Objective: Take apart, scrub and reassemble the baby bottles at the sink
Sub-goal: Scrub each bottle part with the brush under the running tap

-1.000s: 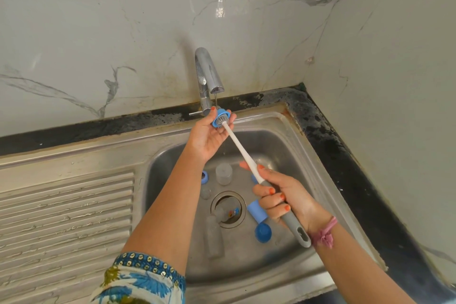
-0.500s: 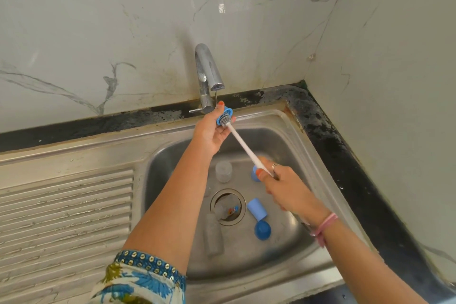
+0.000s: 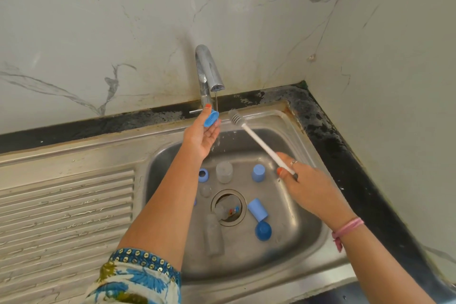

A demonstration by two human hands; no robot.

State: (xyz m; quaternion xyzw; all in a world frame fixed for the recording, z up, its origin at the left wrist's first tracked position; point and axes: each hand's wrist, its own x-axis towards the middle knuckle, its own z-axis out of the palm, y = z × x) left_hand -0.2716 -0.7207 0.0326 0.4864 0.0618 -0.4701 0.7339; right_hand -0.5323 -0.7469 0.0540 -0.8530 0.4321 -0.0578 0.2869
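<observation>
My left hand (image 3: 202, 134) pinches a small blue bottle ring (image 3: 211, 117) under a thin stream from the tap (image 3: 208, 74). My right hand (image 3: 306, 187) grips the white bottle brush (image 3: 259, 140); its grey bristle head points up, just right of the ring and apart from it. Down in the steel sink (image 3: 306, 242) lie loose parts: a blue ring (image 3: 203, 175), a clear cup (image 3: 224, 172), a light blue cap (image 3: 258, 173), another light blue cap (image 3: 257, 209), a dark blue dome cap (image 3: 263, 230) and a clear bottle (image 3: 212, 234) beside the drain (image 3: 229, 207).
A ribbed steel drainboard (image 3: 64, 215) stretches to the left of the basin. Black stained counter edge (image 3: 345, 155) runs behind and to the right. Marble-patterned walls close the corner behind the tap.
The brush head has come out of the blue ring and now sits to its right. My left hand has turned palm-up under the water. My right hand has shifted further right.
</observation>
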